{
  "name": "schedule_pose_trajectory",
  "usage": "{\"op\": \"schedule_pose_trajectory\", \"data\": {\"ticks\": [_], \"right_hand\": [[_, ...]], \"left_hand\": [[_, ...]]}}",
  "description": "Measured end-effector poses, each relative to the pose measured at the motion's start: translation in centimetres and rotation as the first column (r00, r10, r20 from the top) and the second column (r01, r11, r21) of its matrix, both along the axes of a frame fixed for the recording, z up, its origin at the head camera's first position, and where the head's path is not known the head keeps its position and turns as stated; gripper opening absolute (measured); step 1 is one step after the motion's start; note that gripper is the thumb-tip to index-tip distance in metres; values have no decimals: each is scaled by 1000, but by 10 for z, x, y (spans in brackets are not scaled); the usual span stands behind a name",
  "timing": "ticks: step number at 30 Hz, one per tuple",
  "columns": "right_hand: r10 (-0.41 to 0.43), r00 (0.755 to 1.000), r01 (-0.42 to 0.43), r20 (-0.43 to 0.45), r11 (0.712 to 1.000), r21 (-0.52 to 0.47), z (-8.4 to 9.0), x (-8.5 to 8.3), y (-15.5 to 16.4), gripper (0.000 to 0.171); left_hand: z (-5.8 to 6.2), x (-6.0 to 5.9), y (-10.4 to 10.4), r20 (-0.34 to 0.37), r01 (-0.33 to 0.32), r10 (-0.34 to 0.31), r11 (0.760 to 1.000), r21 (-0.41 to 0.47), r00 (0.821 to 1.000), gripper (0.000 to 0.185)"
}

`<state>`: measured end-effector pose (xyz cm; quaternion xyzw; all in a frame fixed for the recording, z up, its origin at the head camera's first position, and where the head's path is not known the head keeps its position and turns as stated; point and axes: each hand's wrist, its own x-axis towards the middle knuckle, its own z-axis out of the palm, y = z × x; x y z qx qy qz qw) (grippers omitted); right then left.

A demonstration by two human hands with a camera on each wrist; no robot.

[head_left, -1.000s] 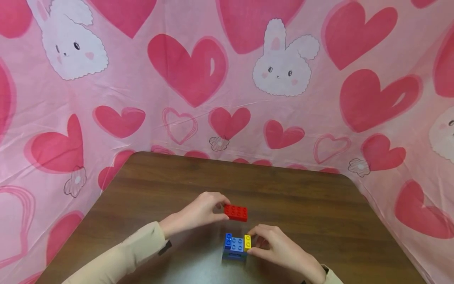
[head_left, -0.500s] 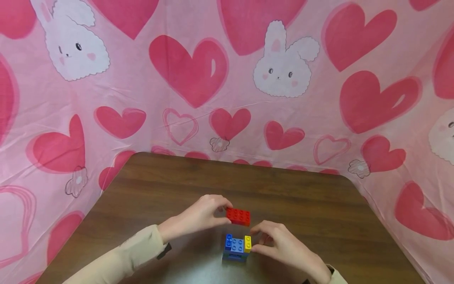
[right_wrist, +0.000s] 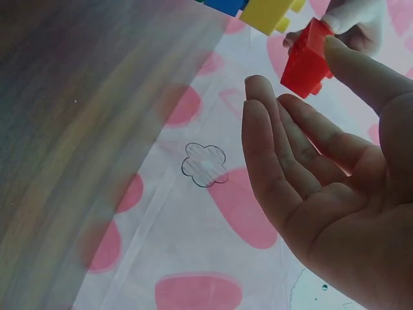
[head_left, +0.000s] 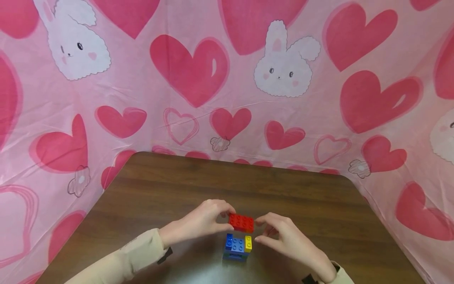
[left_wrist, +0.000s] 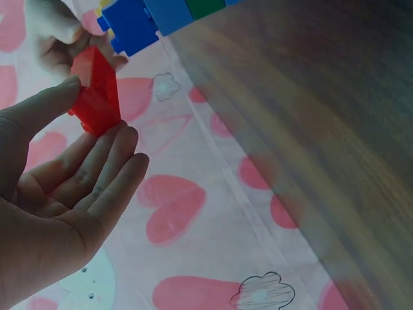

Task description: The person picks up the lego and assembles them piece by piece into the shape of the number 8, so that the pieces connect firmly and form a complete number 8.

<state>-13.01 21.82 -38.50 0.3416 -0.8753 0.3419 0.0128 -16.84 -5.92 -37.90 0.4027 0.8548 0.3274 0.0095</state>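
Note:
My left hand (head_left: 200,221) pinches a red building brick (head_left: 241,223) by its left end, thumb on one side and fingers on the other. The brick hangs in the air with its studs up, just above and behind a small stack of bricks. That stack stands on the table, with a dark blue brick (head_left: 229,241) on its top left, a yellow brick (head_left: 248,243) on its top right and a lighter blue brick (head_left: 237,245) between them. A green brick (left_wrist: 205,6) shows lower in the stack. My right hand (head_left: 285,236) holds nothing; its parted thumb and fingers are near the red brick's right end.
The brown wooden table (head_left: 170,177) reaches back to a pink cloth (head_left: 244,98) printed with hearts and rabbits, which hangs behind and at both sides. Dark bands show at both sleeve cuffs.
My left hand has brought the red brick toward me and slightly right, closer to the stack. My right hand has moved off the yellow brick, up and right. The stack stays put.

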Motion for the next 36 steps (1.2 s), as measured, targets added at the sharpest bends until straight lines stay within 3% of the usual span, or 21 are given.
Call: {"op": "schedule_pose_trajectory", "data": {"ticks": [12,19,28,36], "right_hand": [[10,1000,-9,19,1000,-3,7,1,-6,35],[48,999,-48,-12,999,-12,4,1,-9,29],[37,999,-38,23,999,10,3,1,-12,25],[12,994,-17,108,998,54,5,2,-15,28]], "left_hand": [[-4,7,2,-17,18,-18,1000,-17,1000,30],[-5,8,1,-20,28,-29,1000,-10,999,30],[-8,9,1,-6,37,-37,999,-7,999,29],[-10,12,0,18,43,-43,999,1,999,29]]}}
